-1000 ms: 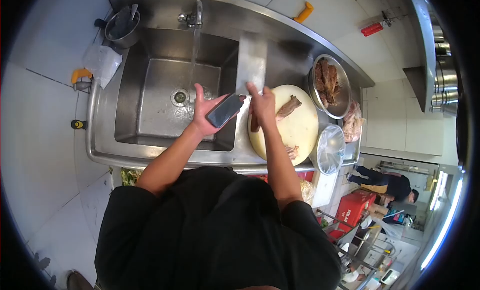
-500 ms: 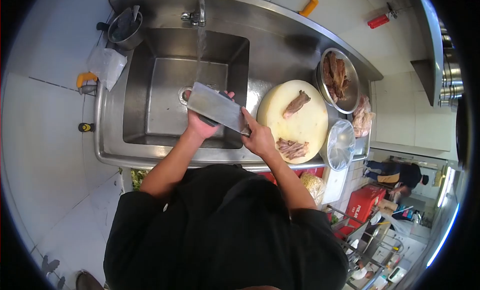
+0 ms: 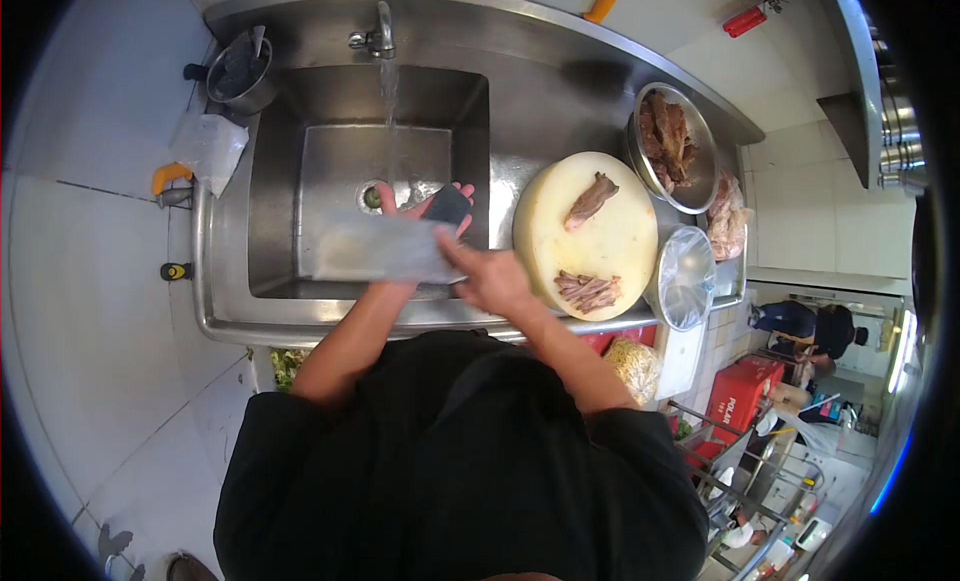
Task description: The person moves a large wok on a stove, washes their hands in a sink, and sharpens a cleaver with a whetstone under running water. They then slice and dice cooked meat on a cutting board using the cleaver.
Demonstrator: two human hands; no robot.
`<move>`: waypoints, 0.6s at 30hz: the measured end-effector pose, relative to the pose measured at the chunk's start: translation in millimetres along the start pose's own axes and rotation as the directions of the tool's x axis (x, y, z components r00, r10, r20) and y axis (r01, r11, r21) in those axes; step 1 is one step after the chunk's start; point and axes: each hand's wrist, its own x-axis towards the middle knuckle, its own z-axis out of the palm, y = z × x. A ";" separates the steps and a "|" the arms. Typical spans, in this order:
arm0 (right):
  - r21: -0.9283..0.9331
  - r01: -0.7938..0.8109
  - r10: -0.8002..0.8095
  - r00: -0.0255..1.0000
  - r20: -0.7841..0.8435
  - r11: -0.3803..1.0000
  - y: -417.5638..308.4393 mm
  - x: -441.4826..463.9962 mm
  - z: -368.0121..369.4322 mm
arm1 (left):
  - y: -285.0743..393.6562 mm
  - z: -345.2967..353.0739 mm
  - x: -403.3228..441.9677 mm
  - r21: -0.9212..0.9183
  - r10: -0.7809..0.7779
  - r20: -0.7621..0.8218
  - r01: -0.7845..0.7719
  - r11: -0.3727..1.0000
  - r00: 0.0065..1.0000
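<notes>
A dark flat block, perhaps a sharpening stone, lies in my left hand over the sink. The thumb and fingertips show around it. My right hand is closed on the handle of a wide cleaver. The blade, smeared by motion, crosses over my left palm and hides part of it. To the right, a round cutting board bears a piece of meat and a pile of sliced meat.
Water runs from the faucet. A metal bowl of meat, a plastic-lined bowl and bagged meat stand right of the board. A metal pot sits at the back left. Another person stands far right.
The cleaver swung from beside the board onto the block over my left hand, then slid left and toward me. My right hand moved left with it.
</notes>
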 end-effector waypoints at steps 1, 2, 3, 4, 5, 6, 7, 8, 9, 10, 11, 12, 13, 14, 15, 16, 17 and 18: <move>0.056 0.128 -0.125 0.991 -0.053 0.990 -11.0 1.4 4.5 | -0.4 0.9 4.4 -0.052 -0.053 0.014 0.053 0.997 0.999; 0.048 0.145 -0.142 0.987 -0.072 0.988 -13.3 2.7 7.2 | -1.4 0.9 5.3 -0.023 -0.050 0.034 0.050 0.998 0.998; 0.044 0.164 -0.160 0.983 -0.091 0.985 -14.0 3.8 9.5 | 0.3 3.7 3.6 0.016 -0.021 0.037 0.020 1.000 0.999; 0.039 0.061 -0.059 0.996 -0.060 0.997 -4.0 0.6 5.6 | 3.7 7.7 -1.7 0.056 0.009 0.037 -0.011 0.998 0.999; 0.034 -0.039 0.040 0.999 -0.027 0.999 13.7 -4.9 -2.8 | 7.1 10.4 -8.6 0.096 0.042 0.035 -0.045 0.994 0.999; 0.020 -0.133 0.133 0.991 0.004 0.991 21.4 -4.5 -8.6 | 5.9 12.0 -12.2 0.058 0.043 0.058 -0.046 0.997 0.997; 0.013 -0.122 0.122 0.992 -0.012 0.992 21.5 -2.5 -6.5 | 5.8 5.8 -9.0 0.037 0.034 0.086 -0.037 0.999 0.996; 0.002 -0.113 0.113 0.993 -0.025 0.994 20.2 -2.1 -4.7 | 3.0 -5.1 -2.6 0.012 0.024 0.114 -0.026 1.000 0.993; -0.008 -0.112 0.112 0.993 -0.040 0.994 16.9 -3.5 -2.5 | -0.8 -11.1 1.9 -0.013 0.008 0.143 -0.006 1.000 0.990; 0.097 0.015 -0.007 0.996 -0.086 0.995 3.6 1.1 3.9 | -1.5 -0.7 3.0 0.094 0.029 0.029 -0.032 0.995 0.999; 0.053 0.059 -0.055 0.996 -0.072 0.997 -12.9 2.7 7.7 | -1.4 2.1 5.4 0.068 0.013 0.039 -0.016 0.998 0.999; 0.050 0.062 -0.059 0.997 -0.054 0.997 -15.7 3.3 1.4 | 1.0 7.4 3.7 0.044 -0.002 0.044 0.000 0.999 0.999; 0.053 0.065 -0.063 0.997 -0.037 0.996 -17.9 4.6 -0.4 | 3.7 12.0 0.2 0.023 -0.017 0.045 0.016 1.000 0.999; 0.072 0.003 0.000 0.999 -0.044 0.997 -4.4 1.1 2.2 | 4.2 16.2 -7.3 0.051 0.021 0.036 -0.023 0.998 0.999; 0.089 -0.054 0.058 0.997 -0.052 0.995 22.6 -4.5 4.7 | 4.0 15.1 -11.2 0.054 0.037 0.033 -0.038 0.998 0.999; 0.101 -0.107 0.114 0.992 -0.060 0.989 30.9 -2.2 -0.3 | 3.8 12.8 -12.2 0.056 0.054 0.036 -0.056 0.997 0.998; 0.114 -0.103 0.111 0.992 -0.064 0.988 31.3 -1.2 1.4 | 1.2 10.0 -10.4 0.053 0.069 0.039 -0.071 0.996 0.997; 0.126 -0.105 0.113 0.991 -0.064 0.987 18.3 0.5 -4.0 | -4.9 4.8 -4.3 0.115 0.105 0.005 -0.105 0.988 0.994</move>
